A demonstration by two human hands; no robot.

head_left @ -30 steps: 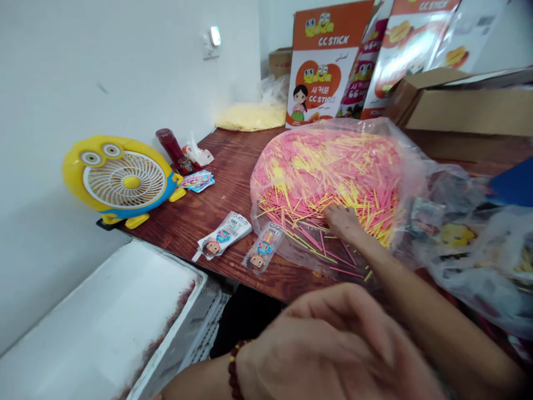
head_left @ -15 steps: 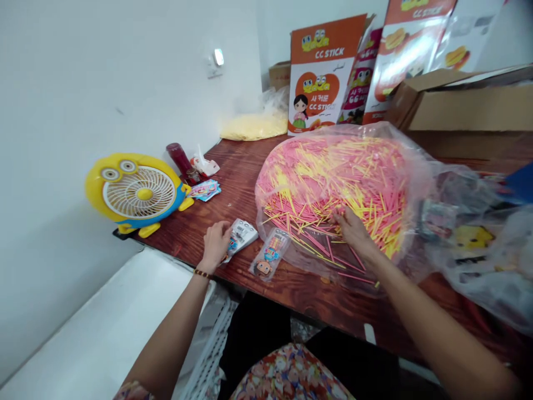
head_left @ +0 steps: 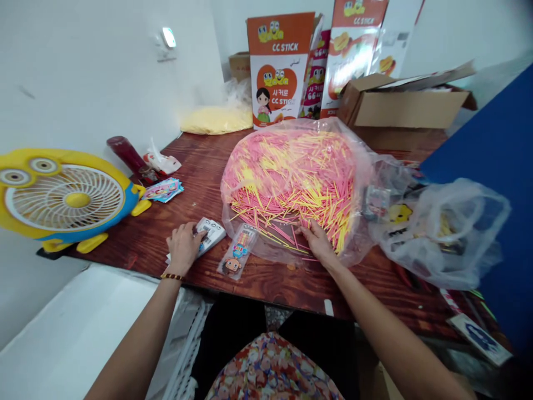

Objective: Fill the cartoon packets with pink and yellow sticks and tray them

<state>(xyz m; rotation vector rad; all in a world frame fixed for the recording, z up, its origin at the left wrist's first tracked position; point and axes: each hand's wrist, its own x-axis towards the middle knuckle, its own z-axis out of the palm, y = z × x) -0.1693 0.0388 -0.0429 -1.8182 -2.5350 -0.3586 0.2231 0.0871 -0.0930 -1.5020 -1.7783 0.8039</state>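
Fan [head_left: 77, 200], yellow and blue, far left: cut off by the left edge. Open carton [head_left: 412, 116], far right: contents mostly hidden. White plastic bag [head_left: 449, 239], right: contents blurred through the film. Stack of packets [head_left: 212, 234], left of centre on the wood-grain counter [head_left: 204, 183]: near-left part covered by the left hand [head_left: 183, 245]. That hand lies over the stack, thumb on top, fingers toward its left side; whether they grip it, cannot tell. Single packet [head_left: 239, 253], flat, just right of the stack, between the hands. Pink and yellow sticks [head_left: 291, 172], loose, in a large clear plastic bag [head_left: 364, 166] at centre. Right hand [head_left: 318, 243]: fingers bent at the near edge of the sticks, tips partly lost among them; whether any stick is pinched, cannot tell. Orange and white box [head_left: 277, 69], far centre: "CC STICK" at top and again below, with Korean and Arabic-script characters. Taller box [head_left: 353, 44], to its right: "CC STICK" also. Packet lettering: too small to read surely; cartoon face at the near end.
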